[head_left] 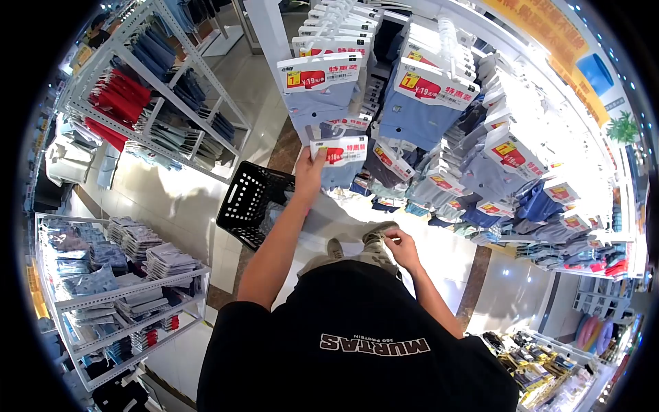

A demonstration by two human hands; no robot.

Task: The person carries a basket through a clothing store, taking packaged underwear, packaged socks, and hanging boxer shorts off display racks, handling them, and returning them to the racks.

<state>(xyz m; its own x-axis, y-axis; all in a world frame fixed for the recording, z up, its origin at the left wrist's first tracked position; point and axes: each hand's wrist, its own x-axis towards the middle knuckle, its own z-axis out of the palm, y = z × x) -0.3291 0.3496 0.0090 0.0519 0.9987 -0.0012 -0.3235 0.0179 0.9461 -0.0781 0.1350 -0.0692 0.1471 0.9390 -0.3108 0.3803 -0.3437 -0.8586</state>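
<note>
My left hand is closed on the left edge of a packaged pair of underwear, with the thumb on its white header card and the fingers behind. Light blue-grey cloth shows below that card, which has a red and yellow price label. Just above hang similar blue-grey packs on a rack hook. Low in front of my body, my right hand hangs with loosely bent fingers and the thumb apart, nothing visible in it. Beneath my left forearm is a black plastic basket, with some greyish packs inside.
Dense rows of hanging packs fill the white rack to the right. A shelf of folded clothes stands at the left, a clothes rack at the upper left. A bin of small packages is at the lower right.
</note>
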